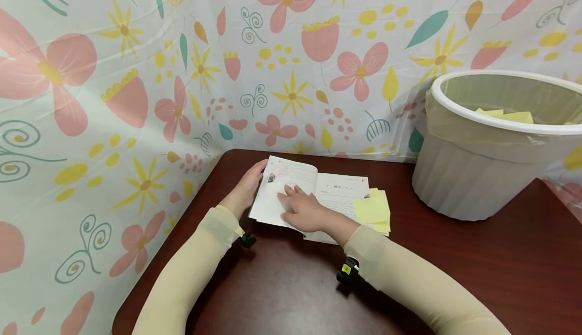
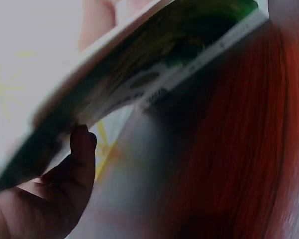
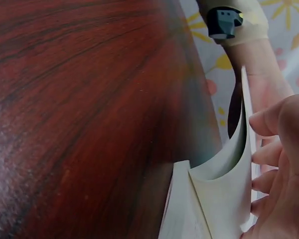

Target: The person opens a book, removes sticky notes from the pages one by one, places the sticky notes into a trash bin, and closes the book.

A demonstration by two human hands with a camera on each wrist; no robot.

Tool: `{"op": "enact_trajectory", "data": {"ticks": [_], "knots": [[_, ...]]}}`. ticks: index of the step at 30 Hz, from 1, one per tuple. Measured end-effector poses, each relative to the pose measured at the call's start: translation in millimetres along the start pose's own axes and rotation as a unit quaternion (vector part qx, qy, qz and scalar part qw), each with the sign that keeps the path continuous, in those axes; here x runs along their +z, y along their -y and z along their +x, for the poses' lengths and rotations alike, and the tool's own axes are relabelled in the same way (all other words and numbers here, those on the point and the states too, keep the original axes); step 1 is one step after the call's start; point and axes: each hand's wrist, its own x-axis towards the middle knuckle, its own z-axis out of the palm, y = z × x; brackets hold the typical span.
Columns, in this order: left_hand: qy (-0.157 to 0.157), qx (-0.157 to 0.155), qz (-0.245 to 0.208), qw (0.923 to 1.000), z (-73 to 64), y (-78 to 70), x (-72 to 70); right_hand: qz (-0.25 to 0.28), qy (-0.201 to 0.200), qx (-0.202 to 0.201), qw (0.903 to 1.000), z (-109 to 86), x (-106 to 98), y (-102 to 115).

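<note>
An open book point(image 1: 268, 201) lies tilted on the dark wooden table, its left side raised. My left hand point(image 1: 249, 186) grips the left edge of the book, and in the left wrist view its thumb point(image 2: 82, 149) presses against the dark green cover point(image 2: 189, 35). My right hand point(image 1: 303, 209) rests on the left page with its fingers spread. Fingertips point(image 3: 261, 152) touch the raised page in the right wrist view, where the pages bow upward. Yellow sticky notes point(image 1: 374, 209) lie at the book's right edge, overlapping the right page.
A large grey bin point(image 1: 459, 173) with a white rim and clear liner stands at the table's right, yellow paper point(image 1: 518, 117) showing inside it. A flower-patterned curtain point(image 1: 291, 87) hangs behind and along the left. The table's point(image 1: 263, 294) left edge runs near my left arm.
</note>
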Motion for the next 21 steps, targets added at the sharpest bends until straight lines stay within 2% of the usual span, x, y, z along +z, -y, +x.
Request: {"op": "enact_trajectory", "data": {"ticks": [4,11,16,21], "knots": [[0.002,-0.024,0.019,0.9995,1.7,4.2,-8.0,-0.019,0.016,-0.002,0.9997,0.3,3.8,2.6],[0.000,-0.049,0.083,0.9953,-0.3,7.3,-15.6,-0.053,0.046,-0.002,0.9975,0.8,9.6,4.5],[-0.001,-0.045,0.132,0.9903,-4.0,8.8,-15.7,-0.078,0.072,-0.004,0.9943,1.2,13.1,5.8],[0.003,-0.027,0.181,0.9831,-6.4,8.6,-11.2,-0.101,0.089,-0.010,0.9908,1.8,13.8,6.6]]}}
